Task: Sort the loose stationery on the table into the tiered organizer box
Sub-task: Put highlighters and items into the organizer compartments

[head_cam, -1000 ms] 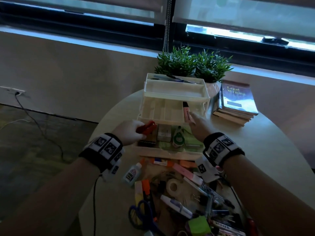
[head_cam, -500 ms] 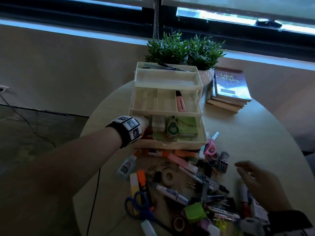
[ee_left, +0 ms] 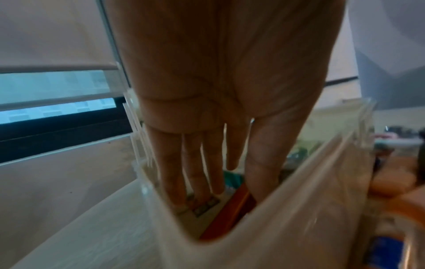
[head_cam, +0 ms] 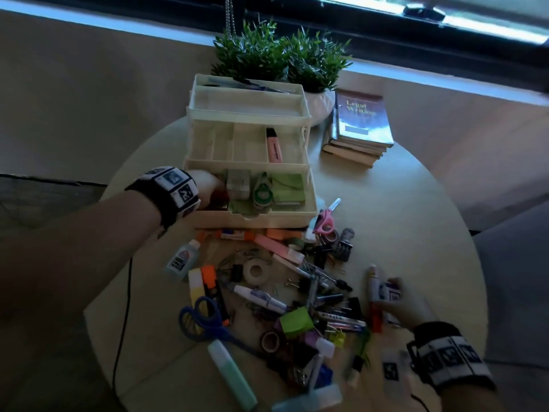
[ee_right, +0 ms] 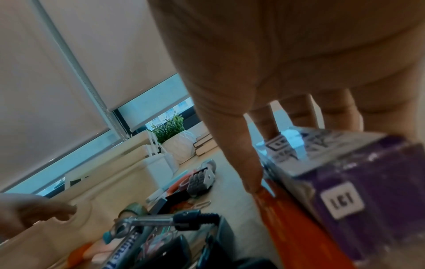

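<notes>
Round pale table under a window, frame centre.

Organizer: cream, three stepped tiers, upper centre of the head view.
- Top tier: long tray, dark pens along its far edge.
- Middle tier: divided slots; one pink highlighter in the right slot.
- Bottom tier: clear box, green tape dispenser, green sticky notes. Red item at the left end, lying beside a white printed card.

Left hand: reaches into the bottom tier's left end. In the left wrist view the fingers are straight and pointing down, tips at the card and the red item, holding nothing.

Right hand: lower right of the head view, on a purple box. Thumb on one side, fingers on the other, pinching it. Orange-red marker lies just beside the box, at the thumb tip.

Loose pile, lower centre of the table: blue scissors, pink scissors, glue bottle, tape roll, mint highlighter, green note block, white marker, binder clips, date stamp.

Upper right: book stack. Two potted plants behind the organizer.
</notes>
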